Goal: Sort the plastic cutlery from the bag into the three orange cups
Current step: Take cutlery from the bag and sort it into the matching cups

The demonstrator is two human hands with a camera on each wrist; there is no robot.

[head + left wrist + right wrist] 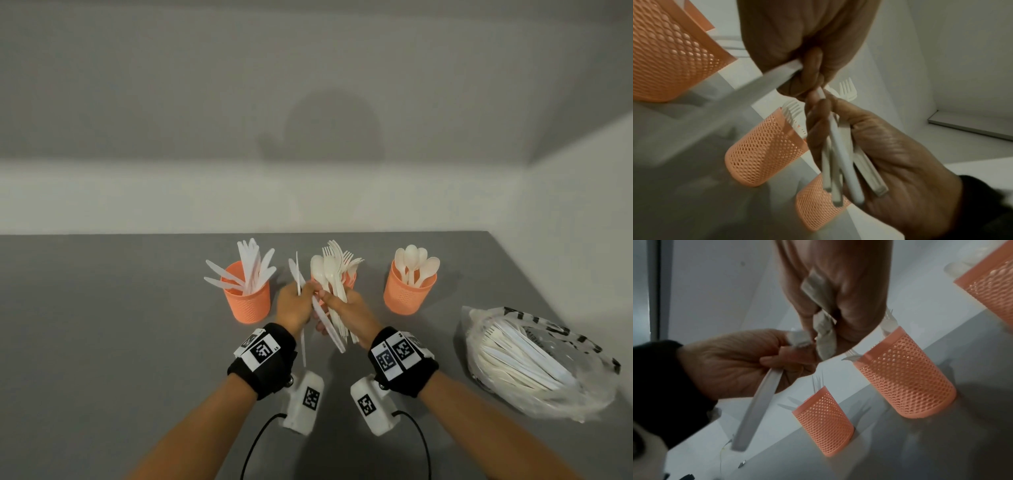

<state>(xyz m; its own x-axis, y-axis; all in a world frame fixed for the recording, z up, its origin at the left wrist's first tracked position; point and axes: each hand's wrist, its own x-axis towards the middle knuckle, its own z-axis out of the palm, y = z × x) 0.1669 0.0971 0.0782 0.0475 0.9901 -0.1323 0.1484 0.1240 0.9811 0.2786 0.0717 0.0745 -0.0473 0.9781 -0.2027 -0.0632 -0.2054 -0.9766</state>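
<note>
Three orange mesh cups stand in a row: the left cup holds knives, the middle cup holds forks and is mostly hidden behind my hands, the right cup holds spoons. My left hand grips one white knife upright, its handle sticking out below the palm. My right hand holds a mixed bundle of cutlery with a spoon, forks and a knife. The hands touch in front of the middle cup, left fingertips at the bundle.
A clear plastic bag with several more white pieces lies on the grey table at the right, close to the wall. A white wall runs behind the cups. Black cables hang from the wrist cameras near the table's front.
</note>
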